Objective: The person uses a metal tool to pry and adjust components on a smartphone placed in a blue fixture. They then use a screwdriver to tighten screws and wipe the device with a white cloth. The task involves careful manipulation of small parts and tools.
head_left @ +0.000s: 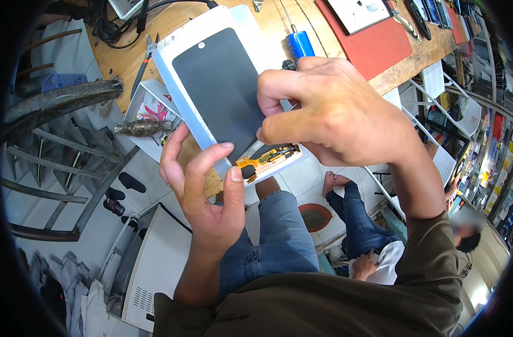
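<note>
A dark glass screen panel (208, 84) lies on a white translucent slab (236, 22) at the bench's front edge, gold flex cables and small dark parts (267, 160) exposed at its lower end. My left hand (203, 199) grips that end's left corner, thumb and index finger at the edge. My right hand (338, 112) is closed over the panel's right side, pinching a thin pale tool (249, 149) whose end rests by the flex cables. A blue cylindrical tool (300, 47) stands just beyond my right hand.
The wooden bench (107, 50) carries pliers (144, 67), cords, a red mat (374, 56) and a white tray (141, 104) with a bulbous metal item. A metal-barred chair (62, 101) is at left. Another person (368, 236) sits at lower right. White perforated racks (447, 106) stand at right.
</note>
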